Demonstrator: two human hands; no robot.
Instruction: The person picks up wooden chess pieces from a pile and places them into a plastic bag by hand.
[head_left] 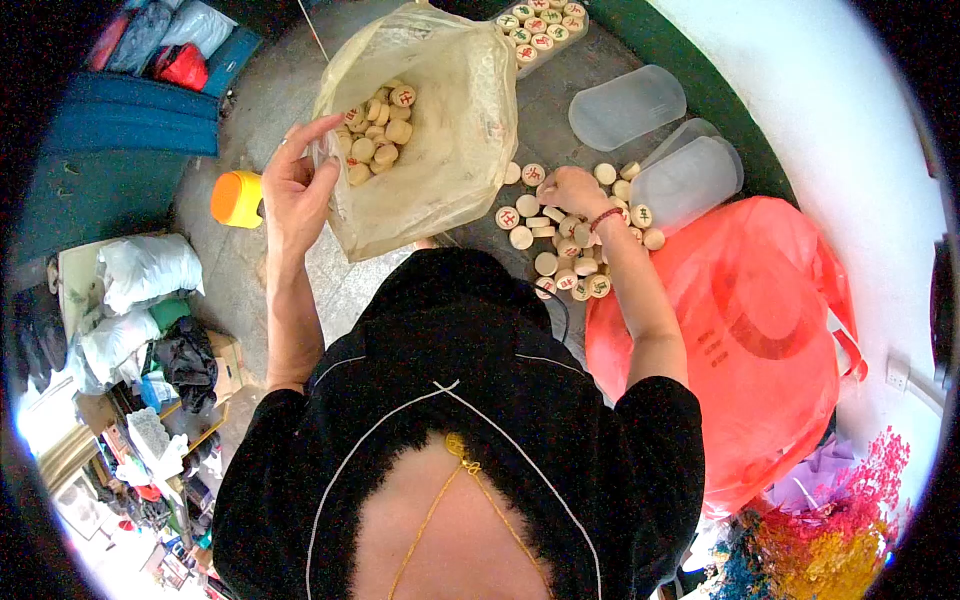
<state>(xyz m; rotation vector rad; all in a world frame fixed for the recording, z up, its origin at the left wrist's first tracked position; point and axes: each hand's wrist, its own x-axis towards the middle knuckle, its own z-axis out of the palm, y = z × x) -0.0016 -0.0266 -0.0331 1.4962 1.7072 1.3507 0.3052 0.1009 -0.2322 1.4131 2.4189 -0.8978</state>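
My left hand (pixel 303 178) pinches the left edge of a yellowish translucent plastic bag (pixel 450 150), which gapes open. Inside the bag lies a heap of round wooden chess pieces (pixel 380 135) with red characters on some. To the right, my right hand (pixel 572 192), with a red bracelet at the wrist, is closed over a pile of similar loose pieces (pixel 567 250) on the grey surface. Its fingertips point down and are partly hidden, so what they hold cannot be made out.
Clear plastic containers (pixel 628 106) lie right of the bag, and a container of lined-up pieces (pixel 541 30) stands behind it. A large red plastic bag (pixel 735 330) is at the right. A yellow-orange bottle (pixel 236 199) stands at the left.
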